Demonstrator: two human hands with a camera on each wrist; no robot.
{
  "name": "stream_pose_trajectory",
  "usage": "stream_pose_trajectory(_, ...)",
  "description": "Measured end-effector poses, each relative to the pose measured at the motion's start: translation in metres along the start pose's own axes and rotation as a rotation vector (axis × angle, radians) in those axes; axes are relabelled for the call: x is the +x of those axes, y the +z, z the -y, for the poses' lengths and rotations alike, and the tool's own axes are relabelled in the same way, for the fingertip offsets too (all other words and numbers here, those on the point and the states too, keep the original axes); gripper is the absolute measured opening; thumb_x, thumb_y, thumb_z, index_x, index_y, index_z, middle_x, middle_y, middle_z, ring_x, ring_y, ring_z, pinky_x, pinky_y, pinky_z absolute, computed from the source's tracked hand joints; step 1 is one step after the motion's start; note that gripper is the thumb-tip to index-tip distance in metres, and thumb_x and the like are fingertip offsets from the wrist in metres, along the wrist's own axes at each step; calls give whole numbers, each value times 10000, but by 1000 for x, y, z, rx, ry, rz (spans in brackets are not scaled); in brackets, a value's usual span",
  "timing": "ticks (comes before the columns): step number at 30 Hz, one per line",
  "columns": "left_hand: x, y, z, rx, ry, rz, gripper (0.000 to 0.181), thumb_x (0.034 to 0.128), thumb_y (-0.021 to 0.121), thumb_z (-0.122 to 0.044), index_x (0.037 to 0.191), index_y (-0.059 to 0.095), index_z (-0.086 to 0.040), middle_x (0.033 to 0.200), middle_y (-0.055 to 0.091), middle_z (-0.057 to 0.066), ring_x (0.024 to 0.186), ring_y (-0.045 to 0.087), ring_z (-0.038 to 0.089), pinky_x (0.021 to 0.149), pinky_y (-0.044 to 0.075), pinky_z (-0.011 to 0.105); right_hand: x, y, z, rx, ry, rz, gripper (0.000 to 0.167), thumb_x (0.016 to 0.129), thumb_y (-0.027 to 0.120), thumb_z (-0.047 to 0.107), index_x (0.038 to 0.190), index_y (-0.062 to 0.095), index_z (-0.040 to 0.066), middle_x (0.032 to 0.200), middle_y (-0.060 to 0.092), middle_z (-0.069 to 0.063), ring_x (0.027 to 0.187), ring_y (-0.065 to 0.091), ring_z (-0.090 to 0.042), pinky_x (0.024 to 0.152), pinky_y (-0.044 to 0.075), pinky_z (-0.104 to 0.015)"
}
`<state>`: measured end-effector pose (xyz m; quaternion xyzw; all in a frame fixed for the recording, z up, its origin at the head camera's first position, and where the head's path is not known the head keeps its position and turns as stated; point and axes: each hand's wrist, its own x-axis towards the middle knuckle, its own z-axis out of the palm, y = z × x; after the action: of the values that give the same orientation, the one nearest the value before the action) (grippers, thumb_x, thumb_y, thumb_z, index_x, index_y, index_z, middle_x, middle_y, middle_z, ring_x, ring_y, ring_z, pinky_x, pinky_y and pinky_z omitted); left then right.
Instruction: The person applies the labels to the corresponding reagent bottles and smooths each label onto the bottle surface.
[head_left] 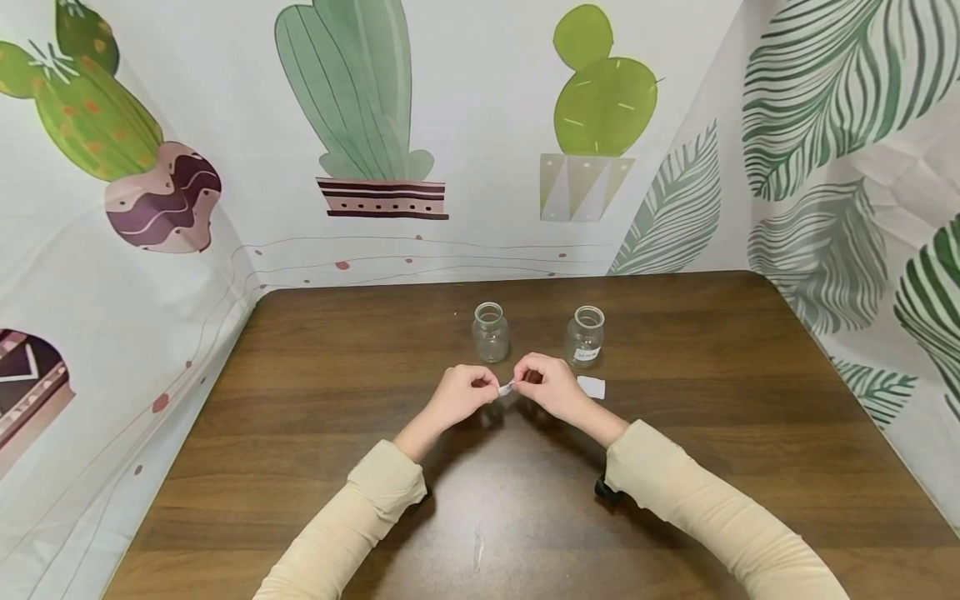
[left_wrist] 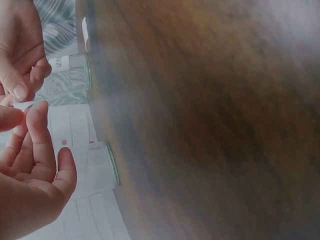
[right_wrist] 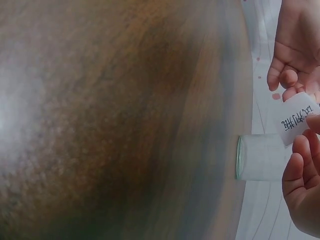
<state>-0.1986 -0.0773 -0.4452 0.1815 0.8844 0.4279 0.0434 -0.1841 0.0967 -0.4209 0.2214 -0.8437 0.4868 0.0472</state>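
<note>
A small white label with handwritten characters is held between both hands, at the middle of the table. The left hand pinches its left end between thumb and fingertips. At the other end, the thumb and fingers of the right hand pinch it too. Just beyond the hands stands an open, unlabelled glass jar, upright. Another open glass jar is to its right, with a written white label on its front. A white piece of paper lies flat beside the right hand.
The brown wooden table meets a cloth backdrop printed with cacti and leaves along its far edge. A black object shows beneath the right sleeve cuff.
</note>
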Motion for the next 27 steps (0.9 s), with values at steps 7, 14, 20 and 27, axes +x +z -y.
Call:
stream_pose_trajectory(7,0,1,-1,-51,-50,9,49,692,602,-82,678,646,-96,580,607,-4,525,498,8,562,404,171,2,7,-26,-12,-45,-13,150,689,681,-25,654,567,67,663,563,-49,573,479,-47,521,392,-167)
stream_pose_trajectory(14,0,2,-2,-96,-52,46,110,774,573,-128,773,679,-99,590,618,17,550,539,23,589,423,180,2,7,-34,-17,-64,8,166,693,683,13,669,560,121,668,541,12,575,479,-42,527,398,-166)
stream_pose_trajectory(20,3,4,-1,-59,-28,41,86,772,603,-135,758,678,-94,563,598,0,553,513,7,602,404,162,1,9,-34,-38,-82,12,167,690,686,16,673,557,121,658,529,24,571,468,-30,519,394,-166)
stream_pose_trajectory(27,4,5,0,-45,-28,15,66,744,613,-116,730,666,-81,610,621,2,556,503,13,571,407,168,1,10,-34,-25,-89,20,167,693,677,0,680,555,113,670,532,16,583,474,-33,528,402,-174)
